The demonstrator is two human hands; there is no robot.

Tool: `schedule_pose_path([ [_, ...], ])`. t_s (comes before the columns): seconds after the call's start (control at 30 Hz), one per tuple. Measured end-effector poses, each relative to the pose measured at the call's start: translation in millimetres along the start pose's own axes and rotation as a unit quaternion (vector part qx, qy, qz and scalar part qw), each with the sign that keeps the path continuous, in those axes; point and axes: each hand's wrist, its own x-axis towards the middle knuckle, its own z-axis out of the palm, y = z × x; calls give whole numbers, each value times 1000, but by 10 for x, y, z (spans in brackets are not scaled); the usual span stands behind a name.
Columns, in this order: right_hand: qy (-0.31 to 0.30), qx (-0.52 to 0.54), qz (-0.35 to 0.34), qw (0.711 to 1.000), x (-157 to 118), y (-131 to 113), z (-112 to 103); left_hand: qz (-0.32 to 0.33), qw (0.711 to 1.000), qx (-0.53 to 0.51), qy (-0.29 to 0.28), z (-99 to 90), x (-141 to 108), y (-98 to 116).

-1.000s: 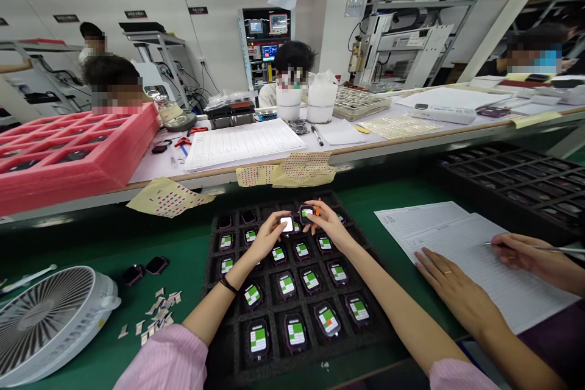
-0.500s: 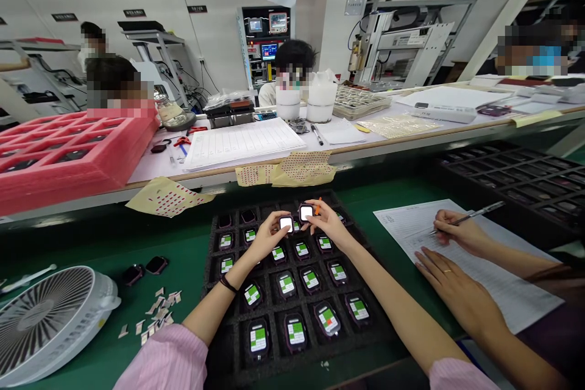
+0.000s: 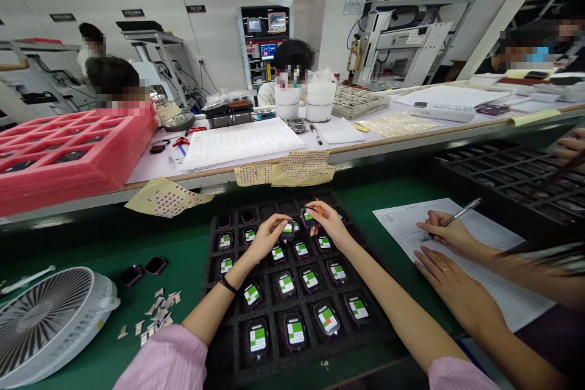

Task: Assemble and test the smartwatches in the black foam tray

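Note:
Near the far side of a black foam tray, my left hand is closed on a smartwatch whose screen shows green and white. Beside it, my right hand grips a second smartwatch, also lit green and white. An orange stick-like thing pokes up by the right fingers; whether they hold it I cannot tell. Below both hands, several more lit watches sit in the tray's compartments, such as one watch with a red patch on its screen.
A white fan, two dark watches and scattered small pieces lie to the left. At right, a co-worker's hand holds a pen over a paper sheet. Another foam tray stands behind. A shelf runs across.
The screens of both held watches have gone from plain white to green and white. The co-worker's pen hand has moved slightly left, and another hand has appeared at the far right edge.

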Motion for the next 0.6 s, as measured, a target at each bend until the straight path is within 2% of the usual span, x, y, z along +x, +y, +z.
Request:
schedule_pose_path([
  [0.37, -23, 11, -6, 1000, -4, -18, 12, 20, 999, -20, -39, 5, 20, -99],
  [0.6, -30, 23, -1, 999, 2, -24, -4, 6, 1000, -16, -8, -10, 31, -42],
])
